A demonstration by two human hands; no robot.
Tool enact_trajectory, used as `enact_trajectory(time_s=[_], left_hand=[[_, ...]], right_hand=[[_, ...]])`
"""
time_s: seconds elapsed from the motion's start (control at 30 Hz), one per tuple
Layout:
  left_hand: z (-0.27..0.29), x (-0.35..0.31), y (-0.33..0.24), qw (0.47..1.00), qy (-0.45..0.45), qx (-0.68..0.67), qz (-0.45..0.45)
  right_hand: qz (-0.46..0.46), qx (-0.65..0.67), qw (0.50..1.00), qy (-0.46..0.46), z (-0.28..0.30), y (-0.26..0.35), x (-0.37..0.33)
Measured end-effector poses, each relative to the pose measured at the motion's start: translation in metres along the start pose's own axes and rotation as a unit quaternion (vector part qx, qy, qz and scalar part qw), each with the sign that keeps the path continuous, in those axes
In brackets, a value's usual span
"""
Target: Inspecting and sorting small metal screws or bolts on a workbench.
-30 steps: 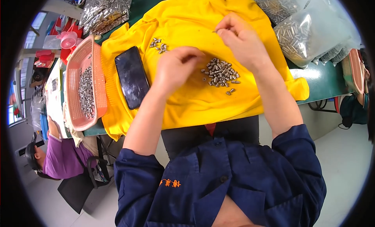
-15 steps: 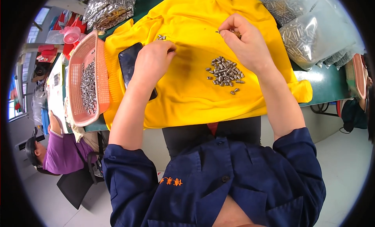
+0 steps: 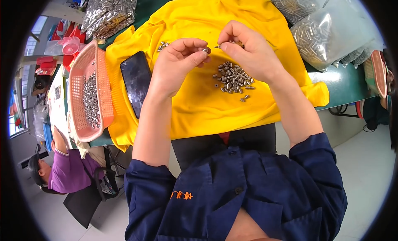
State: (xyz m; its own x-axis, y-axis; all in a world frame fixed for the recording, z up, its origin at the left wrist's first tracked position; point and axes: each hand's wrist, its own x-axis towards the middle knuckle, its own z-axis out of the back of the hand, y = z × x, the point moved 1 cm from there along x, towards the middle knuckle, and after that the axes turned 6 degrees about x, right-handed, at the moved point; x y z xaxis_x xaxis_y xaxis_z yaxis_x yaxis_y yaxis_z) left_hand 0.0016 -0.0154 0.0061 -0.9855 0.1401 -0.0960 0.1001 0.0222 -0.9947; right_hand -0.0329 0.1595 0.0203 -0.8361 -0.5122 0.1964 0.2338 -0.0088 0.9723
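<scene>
Your left hand (image 3: 176, 64) pinched a short silver metal cylinder (image 3: 205, 50) between thumb and fingertips, while your right hand (image 3: 251, 52) held a slim dark pin (image 3: 217, 47) in a narrow pinch; both pieces were raised over soft yellow fabric (image 3: 199, 110), near each other but apart. A slip seemed the likeliest trouble: each grip covered so little smooth surface that a slight twist could have dropped the piece. A fallen cylinder could have vanished among the loose heap of shiny silver metal cylinders (image 3: 234, 78) nearer you, or rolled into a crease. Loosening your right fingers could have spilled the small brownish bits (image 3: 239, 44) in that palm, whose kind I couldn't tell. The fabric was wrinkled, ribbed beside the pink latticed plastic basket (image 3: 106, 79), and carried a flat, glossy black phone (image 3: 136, 77)
</scene>
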Motion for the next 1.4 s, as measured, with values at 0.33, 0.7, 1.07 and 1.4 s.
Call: enact_trajectory(time_s=[0.33,0.7,1.07,1.4], left_hand=[[-0.006,-0.002,0.006,0.998,0.002,-0.066,-0.007],[-0.011,0.0,0.002,0.994,-0.025,0.109,-0.017],[-0.007,0.005,0.013,0.992,-0.047,0.113,-0.036],[-0.005,0.001,0.019,0.971,0.002,-0.237,0.026]], right_hand=[[0.029,-0.047,0.998,0.006,-0.004,-0.001,0.0],[0.095,-0.286,0.954,0.008,-0.017,0.0,-0.004],[0.068,-0.168,0.983,-0.039,-0.004,-0.003,0.001],[0.009,-0.031,0.999,-0.021,-0.006,-0.001,0.0]])
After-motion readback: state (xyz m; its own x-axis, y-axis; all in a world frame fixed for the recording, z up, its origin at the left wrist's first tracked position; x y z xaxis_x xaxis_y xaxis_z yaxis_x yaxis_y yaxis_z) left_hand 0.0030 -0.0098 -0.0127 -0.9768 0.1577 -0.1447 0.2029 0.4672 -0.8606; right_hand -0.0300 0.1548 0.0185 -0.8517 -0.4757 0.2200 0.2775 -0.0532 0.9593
